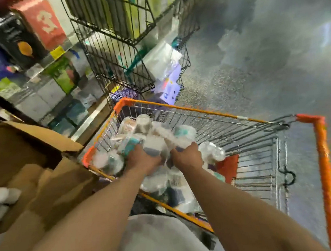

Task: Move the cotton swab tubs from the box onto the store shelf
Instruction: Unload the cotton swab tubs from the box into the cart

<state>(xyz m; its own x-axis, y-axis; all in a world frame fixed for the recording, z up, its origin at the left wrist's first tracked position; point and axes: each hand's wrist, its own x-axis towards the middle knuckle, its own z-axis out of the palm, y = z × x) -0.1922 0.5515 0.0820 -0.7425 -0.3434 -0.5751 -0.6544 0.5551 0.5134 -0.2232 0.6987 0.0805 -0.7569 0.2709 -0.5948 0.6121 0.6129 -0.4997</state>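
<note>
Both hands are engaged: the left hand (142, 161) and the right hand (186, 156) are side by side, each clamped on the near underside of a cluster of cotton swab tubs (151, 135), which appear to be bundled in clear wrap. The fingers are largely hidden behind the load. The cluster is held above the near-left corner of an orange-rimmed shopping cart (200, 112), and further wrapped packs (173, 182) lie in the basket below it. The cardboard box (49, 180) stands open at near left, and at least one white tub (3, 195) is visible inside. The store shelf (36, 65) runs along the far left and is stocked with assorted cartons. No swab tubs can be identified on it, as the frame is blurred. Judgement: the task is at an early or middle stage, with stock in hand, in the cart and in the box all yet to be shelved. On clearance, a wire rack (114, 48) stands between the cart and the shelf run, and the raised box flaps crowd the left side. The open floor (255, 53) lies to the right and far. A swing left towards the shelf looks likely to need the load lifted clear of the cart rim and kept off the rack's wires.
</note>
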